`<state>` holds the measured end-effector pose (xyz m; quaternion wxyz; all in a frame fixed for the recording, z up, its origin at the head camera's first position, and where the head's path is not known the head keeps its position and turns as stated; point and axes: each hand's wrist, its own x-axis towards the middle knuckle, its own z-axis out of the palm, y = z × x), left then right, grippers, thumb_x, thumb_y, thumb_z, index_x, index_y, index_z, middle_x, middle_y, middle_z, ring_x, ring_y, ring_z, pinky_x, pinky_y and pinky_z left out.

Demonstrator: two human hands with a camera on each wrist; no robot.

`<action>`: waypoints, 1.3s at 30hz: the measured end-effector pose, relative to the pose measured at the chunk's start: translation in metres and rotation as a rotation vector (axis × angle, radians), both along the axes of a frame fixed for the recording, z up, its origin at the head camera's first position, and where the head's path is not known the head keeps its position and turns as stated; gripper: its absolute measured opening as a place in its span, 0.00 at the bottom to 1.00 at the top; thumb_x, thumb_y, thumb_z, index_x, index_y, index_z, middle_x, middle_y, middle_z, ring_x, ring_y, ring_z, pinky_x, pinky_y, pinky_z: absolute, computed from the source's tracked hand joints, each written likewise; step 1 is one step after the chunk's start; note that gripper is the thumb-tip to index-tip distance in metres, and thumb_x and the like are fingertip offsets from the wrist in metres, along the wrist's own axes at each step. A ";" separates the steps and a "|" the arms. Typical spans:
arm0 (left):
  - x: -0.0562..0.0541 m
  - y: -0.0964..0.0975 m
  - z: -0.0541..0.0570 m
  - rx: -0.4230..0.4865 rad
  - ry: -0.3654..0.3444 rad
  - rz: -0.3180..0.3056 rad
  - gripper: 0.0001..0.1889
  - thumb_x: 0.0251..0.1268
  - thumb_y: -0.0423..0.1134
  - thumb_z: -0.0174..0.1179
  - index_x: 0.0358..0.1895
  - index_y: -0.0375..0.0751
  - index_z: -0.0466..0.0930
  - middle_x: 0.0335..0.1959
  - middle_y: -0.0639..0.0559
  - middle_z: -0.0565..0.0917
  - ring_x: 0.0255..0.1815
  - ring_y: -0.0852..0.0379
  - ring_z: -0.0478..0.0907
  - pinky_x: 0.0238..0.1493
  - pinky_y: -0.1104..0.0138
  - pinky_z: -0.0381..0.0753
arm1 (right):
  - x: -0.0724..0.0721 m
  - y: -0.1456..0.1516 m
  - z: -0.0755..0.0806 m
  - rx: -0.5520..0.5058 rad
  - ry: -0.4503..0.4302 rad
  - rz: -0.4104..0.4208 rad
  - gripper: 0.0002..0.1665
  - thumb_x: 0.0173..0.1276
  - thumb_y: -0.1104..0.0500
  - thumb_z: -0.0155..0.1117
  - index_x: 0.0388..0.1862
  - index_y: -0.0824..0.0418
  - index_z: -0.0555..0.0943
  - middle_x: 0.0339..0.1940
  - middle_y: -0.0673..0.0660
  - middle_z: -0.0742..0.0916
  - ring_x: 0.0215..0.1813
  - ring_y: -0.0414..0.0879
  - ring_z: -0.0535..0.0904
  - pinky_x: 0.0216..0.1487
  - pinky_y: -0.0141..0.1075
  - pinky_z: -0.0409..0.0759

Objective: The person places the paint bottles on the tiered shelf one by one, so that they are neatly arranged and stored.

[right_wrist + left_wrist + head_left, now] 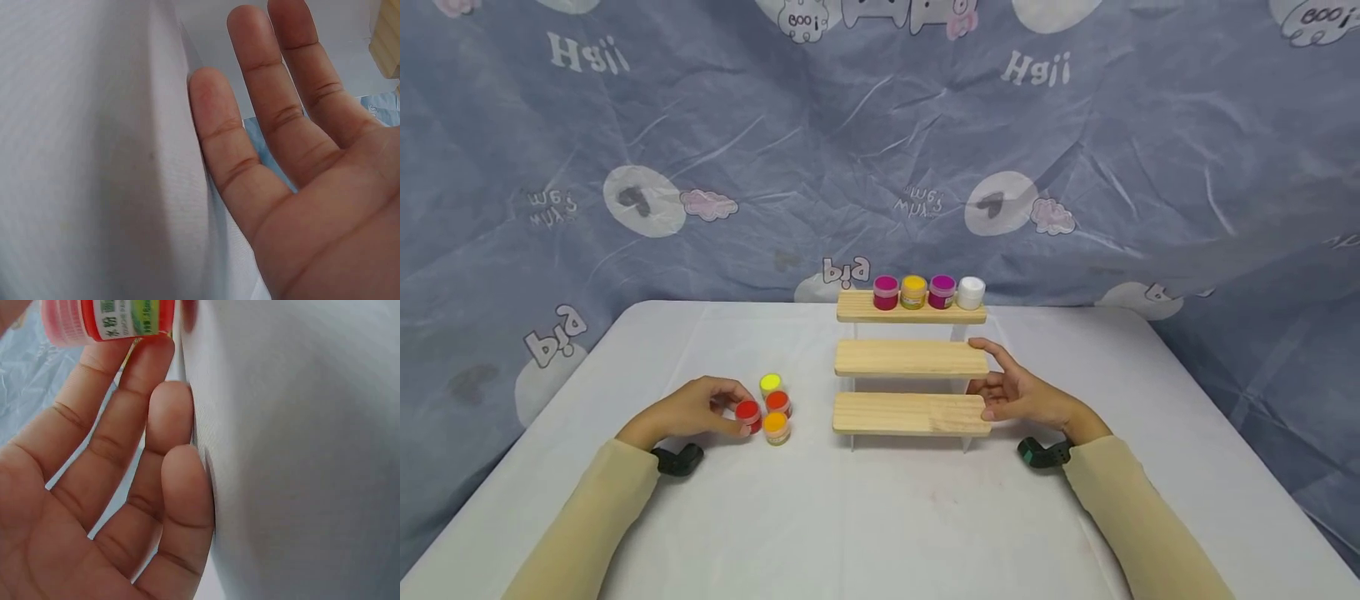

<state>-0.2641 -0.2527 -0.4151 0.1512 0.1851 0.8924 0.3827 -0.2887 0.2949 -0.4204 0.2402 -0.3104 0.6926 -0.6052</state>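
Note:
My left hand [696,408] holds a red-lidded paint jar [748,416] between thumb and fingers at the table's left. In the left wrist view the jar's label [128,315] shows at the fingertips, and the lower fingers lie along the tabletop. Close beside it stand an orange-red jar [778,403], a yellow-orange jar [777,428] and a bright yellow jar [771,384]. My right hand [1022,396] rests at the right end of a three-tier wooden shelf [910,358], index finger at the middle board, thumb at the lowest. Its other fingers extend beside the white side panel [331,37].
Several paint jars stand in a row on the top board: magenta [886,292], yellow [913,292], purple [942,292] and white [971,292]. A white cloth covers the table [820,525]. A blue-grey printed curtain [820,142] hangs behind it.

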 end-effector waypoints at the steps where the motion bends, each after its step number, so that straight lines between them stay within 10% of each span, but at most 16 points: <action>1: 0.000 0.000 0.000 0.003 0.000 0.001 0.18 0.58 0.41 0.79 0.49 0.40 0.88 0.43 0.53 0.86 0.46 0.50 0.76 0.45 0.66 0.76 | 0.000 0.000 0.000 -0.005 -0.002 0.002 0.59 0.73 0.70 0.71 0.87 0.33 0.49 0.58 0.58 0.86 0.58 0.48 0.84 0.59 0.37 0.86; 20: 0.000 -0.005 -0.001 0.087 0.002 -0.024 0.16 0.58 0.38 0.79 0.47 0.40 0.86 0.43 0.53 0.86 0.47 0.51 0.76 0.44 0.68 0.78 | 0.002 0.000 0.000 0.007 -0.005 -0.018 0.60 0.72 0.70 0.73 0.86 0.33 0.50 0.58 0.59 0.85 0.56 0.48 0.84 0.58 0.37 0.86; 39: 0.021 0.036 0.030 0.207 0.283 -0.042 0.12 0.64 0.41 0.79 0.47 0.50 0.87 0.41 0.60 0.91 0.45 0.57 0.84 0.48 0.62 0.83 | 0.006 0.001 -0.003 0.018 0.001 -0.002 0.60 0.74 0.69 0.71 0.87 0.32 0.48 0.60 0.62 0.84 0.58 0.50 0.84 0.59 0.38 0.86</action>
